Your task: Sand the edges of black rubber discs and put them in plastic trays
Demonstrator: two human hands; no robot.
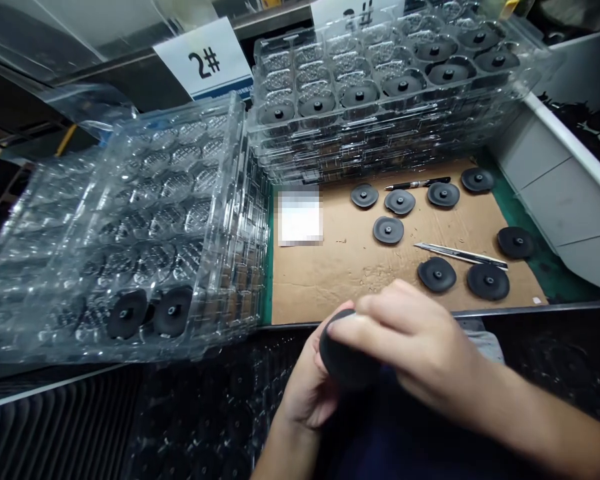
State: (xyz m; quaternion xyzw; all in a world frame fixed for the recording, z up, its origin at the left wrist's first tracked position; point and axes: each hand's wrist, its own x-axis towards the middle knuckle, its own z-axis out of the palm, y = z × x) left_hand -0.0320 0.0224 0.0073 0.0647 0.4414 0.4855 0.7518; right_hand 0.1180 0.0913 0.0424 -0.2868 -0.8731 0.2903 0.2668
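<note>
A round black disc (347, 357) is held up in front of the table edge, its smooth dark face towards me. My left hand (305, 393) is closed around its left side from below and behind. My right hand (425, 333) is closed too, its thumb and fingers pinching the upper rim; it is slightly smeared by motion. Whether a small tool is hidden in the right fingers I cannot make out. Several similar black discs with raised hubs lie on the cardboard beyond, the nearest being this disc (437, 274) and its neighbour (488, 281).
A brown cardboard sheet (325, 280) covers the worktop, with a pen (417, 183) and a slim pointed tool (460, 255) on it. Stacked clear trays (300, 143) stand behind; more clear trays (230, 200) stand left, two discs in front. A grey-white bin wall (555, 180) borders the right.
</note>
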